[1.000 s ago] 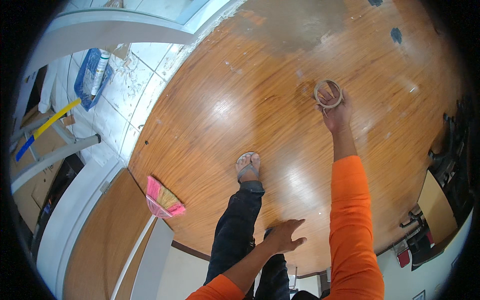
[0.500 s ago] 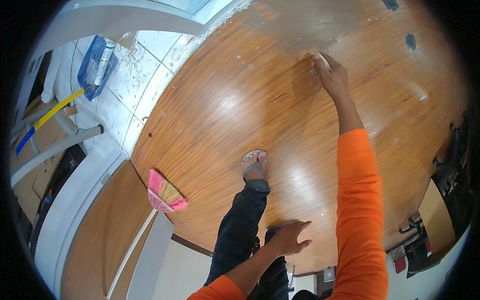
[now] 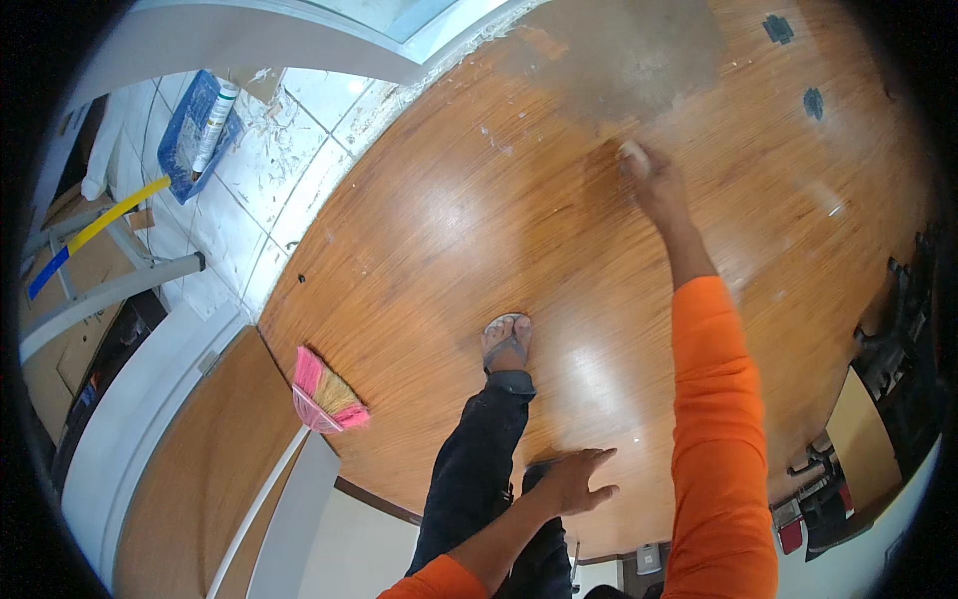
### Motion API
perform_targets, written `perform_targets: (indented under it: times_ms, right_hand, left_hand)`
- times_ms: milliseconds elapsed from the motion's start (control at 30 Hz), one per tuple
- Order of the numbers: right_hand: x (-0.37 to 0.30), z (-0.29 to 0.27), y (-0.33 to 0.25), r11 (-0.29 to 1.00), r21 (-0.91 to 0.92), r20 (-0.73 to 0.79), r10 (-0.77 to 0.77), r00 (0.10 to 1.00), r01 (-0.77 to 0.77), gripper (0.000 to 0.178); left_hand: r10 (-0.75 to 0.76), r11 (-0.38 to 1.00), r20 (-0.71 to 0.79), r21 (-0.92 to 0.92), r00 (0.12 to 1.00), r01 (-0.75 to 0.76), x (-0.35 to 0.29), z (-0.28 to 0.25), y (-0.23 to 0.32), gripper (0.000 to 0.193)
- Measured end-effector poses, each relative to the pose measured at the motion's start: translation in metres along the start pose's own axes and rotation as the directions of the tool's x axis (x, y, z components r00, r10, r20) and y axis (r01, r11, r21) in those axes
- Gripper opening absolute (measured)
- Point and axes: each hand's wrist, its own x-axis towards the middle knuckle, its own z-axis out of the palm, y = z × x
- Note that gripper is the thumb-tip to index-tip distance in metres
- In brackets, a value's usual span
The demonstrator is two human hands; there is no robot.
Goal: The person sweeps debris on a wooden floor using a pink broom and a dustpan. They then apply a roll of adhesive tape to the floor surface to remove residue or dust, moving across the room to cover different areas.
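Note:
My right hand (image 3: 656,186) reaches out low over the glossy wood-look floor (image 3: 449,240) and is closed on a small pale piece (image 3: 633,156); its exact kind does not show, and motion blurs the fingers a little. Just beyond it lies a dull greyish-brown patch (image 3: 639,60) on the boards. My left hand (image 3: 574,481) hangs near my knees with fingers apart and nothing in it.
A pink-and-tan broom (image 3: 329,394) leans by a wooden door (image 3: 200,459) at left. On littered white tiles (image 3: 309,110) sits a blue dustpan (image 3: 185,140) holding a tube (image 3: 215,125). A ladder (image 3: 130,285) is at far left; black-legged furniture (image 3: 888,309) stands right.
My right hand has drawn slightly back toward me, away from the dull patch, with the pale piece still in it. My left hand has hardly moved; the view has shifted a little.

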Motion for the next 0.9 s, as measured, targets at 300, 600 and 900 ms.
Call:
perform_targets:
  times_ms: [300, 600, 900]
  right_hand:
    - [-0.03, 0.022, 0.032, 0.86, -0.37, 0.177, -0.307, 0.935, 0.352, 0.037]
    - [-0.014, 0.019, 0.033, 0.868, -0.426, -0.043, -0.3, 0.953, 0.255, 0.04]
    - [-0.002, 0.005, 0.039, 0.929, -0.329, -0.182, -0.239, 0.954, 0.17, 0.042]
  left_hand:
    - [0.026, 0.998, -0.001, 0.062, 1.0, -0.026, -0.006, 0.008, 0.001, 0.068]
    - [0.063, 0.995, -0.032, 0.085, 0.998, -0.06, -0.006, 0.012, -0.01, 0.066]
    - [0.04, 0.995, 0.009, 0.093, 0.999, -0.041, -0.001, 0.024, -0.013, 0.065]
